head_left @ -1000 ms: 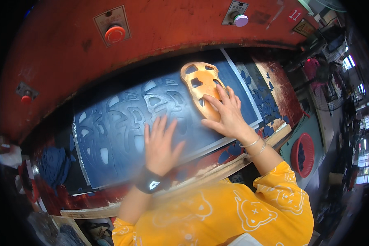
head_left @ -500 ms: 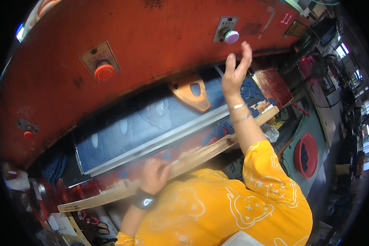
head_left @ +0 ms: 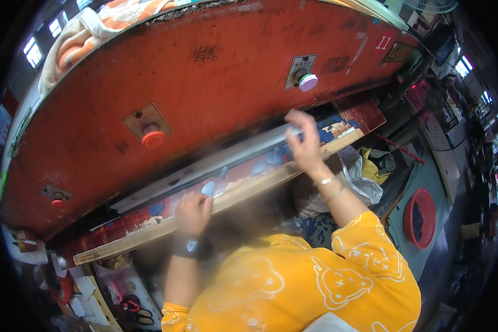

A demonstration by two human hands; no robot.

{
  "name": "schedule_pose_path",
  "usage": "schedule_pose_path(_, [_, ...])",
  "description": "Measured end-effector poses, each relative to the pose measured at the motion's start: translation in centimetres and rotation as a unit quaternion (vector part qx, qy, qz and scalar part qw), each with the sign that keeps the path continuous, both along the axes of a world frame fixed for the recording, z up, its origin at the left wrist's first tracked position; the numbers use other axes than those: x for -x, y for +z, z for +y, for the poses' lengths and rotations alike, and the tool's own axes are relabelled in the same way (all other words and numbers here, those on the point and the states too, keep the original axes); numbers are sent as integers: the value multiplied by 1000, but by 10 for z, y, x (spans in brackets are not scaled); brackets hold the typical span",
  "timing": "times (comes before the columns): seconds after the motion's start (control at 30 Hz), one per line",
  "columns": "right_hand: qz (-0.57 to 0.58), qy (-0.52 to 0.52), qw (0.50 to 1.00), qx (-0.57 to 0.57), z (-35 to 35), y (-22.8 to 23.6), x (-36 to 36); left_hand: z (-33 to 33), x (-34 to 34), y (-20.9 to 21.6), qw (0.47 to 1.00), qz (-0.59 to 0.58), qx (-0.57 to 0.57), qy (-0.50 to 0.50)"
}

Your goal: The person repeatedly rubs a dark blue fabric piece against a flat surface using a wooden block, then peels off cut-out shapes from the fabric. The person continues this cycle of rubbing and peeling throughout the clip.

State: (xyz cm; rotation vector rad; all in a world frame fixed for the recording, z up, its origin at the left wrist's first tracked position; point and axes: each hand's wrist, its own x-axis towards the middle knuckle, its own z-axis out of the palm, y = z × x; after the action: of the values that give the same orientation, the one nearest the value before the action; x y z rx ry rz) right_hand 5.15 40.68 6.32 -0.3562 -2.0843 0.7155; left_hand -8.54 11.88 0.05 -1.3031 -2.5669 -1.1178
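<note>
One small red button [head_left: 58, 203] comes first for me, on the red press [head_left: 221, 88], just above the left end of the wooden rail [head_left: 249, 193]. High above that same end, I pick out an orange-and-white towel [head_left: 88, 41] on top of the press. A larger red button [head_left: 153, 139] juts out above the rail's left half. Next I have the left hand [head_left: 193, 213] over the rail, left of its middle, wearing a black wristband [head_left: 186, 245]; its fingers are curled, and blur keeps me from telling whether they grip anything. A blue scrap [head_left: 208, 188] lies just beside it, past the rail. Of the board [head_left: 202, 172] I get only the long pale front edge, beyond the rail and beneath the press. Above the rail's right half, the right hand [head_left: 305, 145] hangs released, fingers bent, thumb apart; higher up sits a lilac button [head_left: 308, 82]. More blue scraps [head_left: 326, 135] lie beyond the rail's right end. Below that end I see a silvery bag [head_left: 365, 188] and, farther right, a red basket [head_left: 419, 218].
</note>
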Motion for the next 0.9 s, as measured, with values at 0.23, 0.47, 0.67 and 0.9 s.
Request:
schedule_pose_path(0.23, [-320, 94, 932, -140, -42, -37, -31, -1, -4, 3, 1000, 9, 17, 10])
schedule_pose_path(0.47, [-283, 72, 944, -154, -52, -46, -35, -6, -8, -4, 999, 24, 11, 25])
schedule_pose_path(0.67, [-290, 71, 944, -140, -66, -41, -37, -8, -9, -2, 999, 5, 24, 29])
schedule_pose_path(0.9, [-496, 202, 844, 7, -30, 7, -2, -5, 14, 24, 993, -43, 109, -28])
